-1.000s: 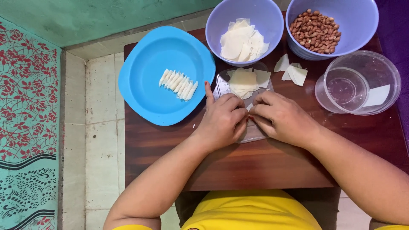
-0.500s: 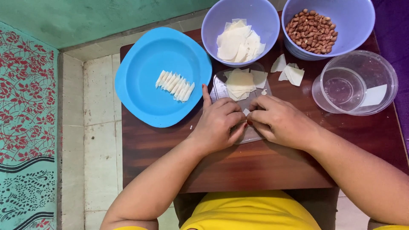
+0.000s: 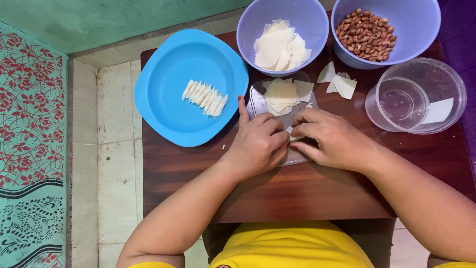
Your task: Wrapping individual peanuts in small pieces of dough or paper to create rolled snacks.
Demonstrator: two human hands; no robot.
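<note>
Wood table (image 3: 307, 193) held everything, dark brown, set against a tiled floor. Blue plate (image 3: 168, 111) sat at the left with a row of about nine finished rolled wrappers (image 3: 205, 98) on it. Two lavender bowls stood at the back: one with cut wrapper sheets (image 3: 279, 47), one with peanuts (image 3: 366, 33); an empty clear tub (image 3: 415, 97) was at the right. Clear tray (image 3: 258, 101) lay under both hands, a small wrapper stack (image 3: 281, 94) on it. Left hand (image 3: 258, 144) and right hand (image 3: 329, 141) were curled closed, fingertips pinching one small wrapper piece (image 3: 292, 135) between them, mid-roll by my judgement. Plenty of sheets and nuts were left; looked like early going.
</note>
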